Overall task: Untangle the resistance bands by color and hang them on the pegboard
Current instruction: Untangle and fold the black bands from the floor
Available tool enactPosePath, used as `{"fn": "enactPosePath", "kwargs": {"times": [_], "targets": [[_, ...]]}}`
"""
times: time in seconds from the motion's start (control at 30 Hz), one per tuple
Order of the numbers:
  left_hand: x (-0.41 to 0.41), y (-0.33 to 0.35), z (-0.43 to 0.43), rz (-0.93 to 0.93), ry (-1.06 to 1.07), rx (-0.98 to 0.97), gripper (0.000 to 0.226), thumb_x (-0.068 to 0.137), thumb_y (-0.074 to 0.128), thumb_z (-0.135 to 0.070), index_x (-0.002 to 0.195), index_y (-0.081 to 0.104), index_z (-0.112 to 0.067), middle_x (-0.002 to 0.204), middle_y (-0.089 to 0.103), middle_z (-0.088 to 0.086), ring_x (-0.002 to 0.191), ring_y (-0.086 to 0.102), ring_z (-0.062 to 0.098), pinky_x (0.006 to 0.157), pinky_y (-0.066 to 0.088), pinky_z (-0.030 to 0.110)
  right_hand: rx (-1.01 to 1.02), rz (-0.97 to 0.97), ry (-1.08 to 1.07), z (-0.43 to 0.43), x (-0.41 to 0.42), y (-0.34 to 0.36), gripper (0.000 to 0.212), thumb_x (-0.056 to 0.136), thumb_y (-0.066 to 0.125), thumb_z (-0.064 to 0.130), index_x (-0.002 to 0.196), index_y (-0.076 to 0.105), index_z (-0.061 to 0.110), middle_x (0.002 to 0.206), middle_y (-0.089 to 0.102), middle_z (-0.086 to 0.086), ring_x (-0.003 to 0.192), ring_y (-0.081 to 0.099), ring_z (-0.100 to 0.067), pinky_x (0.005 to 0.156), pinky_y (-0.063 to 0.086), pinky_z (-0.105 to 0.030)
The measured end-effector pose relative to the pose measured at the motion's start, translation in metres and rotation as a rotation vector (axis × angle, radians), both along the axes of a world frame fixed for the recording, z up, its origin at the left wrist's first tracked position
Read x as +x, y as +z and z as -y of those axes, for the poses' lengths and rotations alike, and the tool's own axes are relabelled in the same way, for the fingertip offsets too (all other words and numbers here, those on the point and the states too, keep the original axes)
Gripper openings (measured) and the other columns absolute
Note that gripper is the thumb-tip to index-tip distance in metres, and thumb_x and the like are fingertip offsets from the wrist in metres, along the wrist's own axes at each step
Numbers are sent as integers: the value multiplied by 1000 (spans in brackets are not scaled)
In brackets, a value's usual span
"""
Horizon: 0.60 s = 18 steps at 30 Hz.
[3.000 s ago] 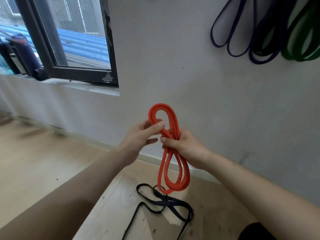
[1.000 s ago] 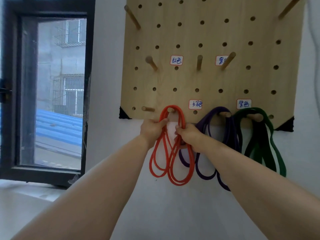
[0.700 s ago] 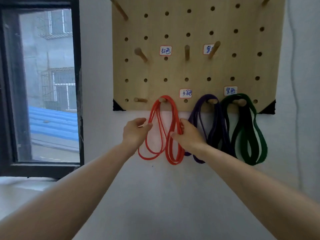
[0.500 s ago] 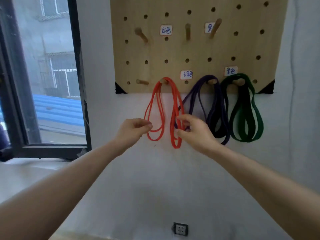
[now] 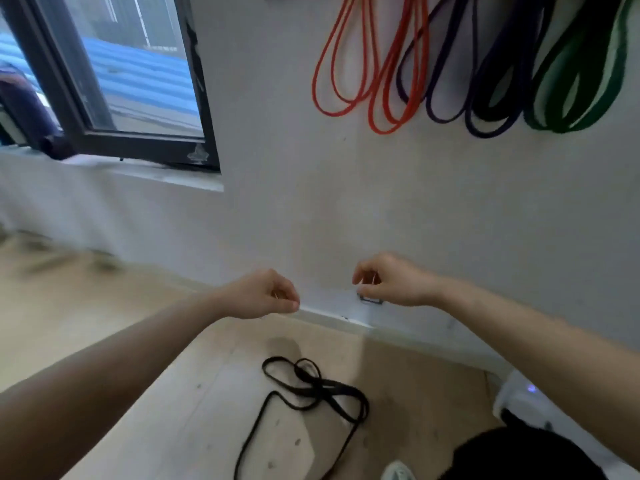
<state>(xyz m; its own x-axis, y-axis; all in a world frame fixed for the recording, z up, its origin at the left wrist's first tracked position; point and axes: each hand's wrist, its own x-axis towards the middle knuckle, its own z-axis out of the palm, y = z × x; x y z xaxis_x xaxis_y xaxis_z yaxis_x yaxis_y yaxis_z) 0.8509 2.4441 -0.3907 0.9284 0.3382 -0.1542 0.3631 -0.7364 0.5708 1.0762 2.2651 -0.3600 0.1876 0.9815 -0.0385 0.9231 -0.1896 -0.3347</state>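
Both hands hang out in front of the wall and neither has anything in it; the left hand (image 5: 266, 296) has its fingers loosely curled towards the palm, and the right hand (image 5: 391, 282) droops with its fingers bent over empty air. Up on the wall hang the thin red rubber resistance band (image 5: 382, 130), the thicker dark purple rubber band (image 5: 485, 133) beside it and the wide green rubber band (image 5: 561, 128) furthest right; their pegs are out of sight past the top edge. That leaves the narrow black rubber resistance band (image 5: 313, 382), lying on the pale wooden floor (image 5: 138, 393) below the hands, knotted over itself in the middle with one long loop trailing towards the near edge. It looks light, soft and floppy, so it should lift with no effort; being stretchy and grippy, though, the crossings may bind if it is tugged. My pick would be the crossed knot at the centre, one hand pinching there while the other works a free loop out; the long tail will swing and drag.
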Motion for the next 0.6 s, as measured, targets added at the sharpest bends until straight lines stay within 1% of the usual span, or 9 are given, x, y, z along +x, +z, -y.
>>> {"fn": "enactPosePath", "kwargs": {"times": [0.07, 0.1, 0.2, 0.23, 0.3, 0.37, 0.47, 0.53, 0.6], "targets": [[-5, -43, 1, -181, -62, 55, 17, 94, 70, -31, 104, 78, -19, 91, 73, -11, 81, 64, -2, 76, 47, 16, -201, 31, 28, -6, -2, -39, 22, 92, 65, 31, 110, 71, 20, 97, 69, 3, 85, 62, -14, 79, 51, -30], [-8, -64, 0, -256, -74, 66, 19, 94, 69, -31, 105, 78, -19, 96, 75, -7, 87, 65, 4, 80, 50, 23, -273, 22, 32, -10, -2, -59, 22, 92, 65, 32, 110, 71, 20, 100, 69, 2, 88, 63, -15, 81, 52, -32], [-14, -119, 1, -345, -27, 29, 27, 87, 69, -37, 103, 79, -18, 99, 76, -1, 93, 68, 16, 87, 53, 33, -404, -6, 9, -18, -2, -117, 24, 92, 66, 30, 109, 73, 15, 107, 71, -2, 96, 65, -19, 78, 48, -28], [-15, -136, 2, -324, 13, -21, 31, 84, 67, -39, 101, 79, -17, 94, 76, -2, 89, 67, 14, 86, 54, 32, -432, -9, -12, -20, -1, -136, 24, 92, 67, 30, 109, 73, 15, 109, 71, -2, 98, 64, -19, 77, 45, -26], [-17, -168, 4, -272, 130, -144, 24, 88, 70, -33, 99, 80, -15, 86, 73, -3, 80, 65, 11, 82, 52, 28, -484, -37, -57, -22, 3, -174, 22, 92, 67, 29, 108, 73, 15, 112, 70, -2, 98, 63, -19, 79, 46, -27], [-21, -205, 8, -233, 258, -243, 14, 92, 70, -25, 97, 79, -14, 84, 72, -3, 80, 65, 13, 81, 52, 26, -542, -71, -94, -23, 5, -213, 21, 91, 68, 28, 106, 73, 14, 111, 71, -4, 97, 64, -20, 81, 50, -29], [-30, -265, 28, -199, 426, -325, 8, 94, 69, -27, 89, 74, -24, 82, 68, -9, 83, 63, 12, 76, 46, 23, -606, -124, -148, -18, 3, -274, 20, 90, 67, 28, 104, 74, 14, 107, 72, -7, 98, 66, -23, 76, 49, -29], [-37, -307, 51, -239, 462, -387, 7, 95, 68, -28, 92, 73, -25, 90, 68, -11, 89, 63, 9, 72, 44, 16, -642, -136, -158, -9, -2, -313, 23, 90, 66, 27, 105, 73, 12, 108, 72, -10, 103, 67, -28, 82, 53, -33], [-44, -348, 77, -326, 417, -432, 14, 96, 67, -29, 104, 75, -21, 103, 71, -8, 101, 66, 10, 76, 44, 9, -676, -145, -104, 2, -10, -350, 28, 91, 65, 25, 114, 69, 10, 119, 68, -12, 112, 63, -31, 90, 51, -35]]}}
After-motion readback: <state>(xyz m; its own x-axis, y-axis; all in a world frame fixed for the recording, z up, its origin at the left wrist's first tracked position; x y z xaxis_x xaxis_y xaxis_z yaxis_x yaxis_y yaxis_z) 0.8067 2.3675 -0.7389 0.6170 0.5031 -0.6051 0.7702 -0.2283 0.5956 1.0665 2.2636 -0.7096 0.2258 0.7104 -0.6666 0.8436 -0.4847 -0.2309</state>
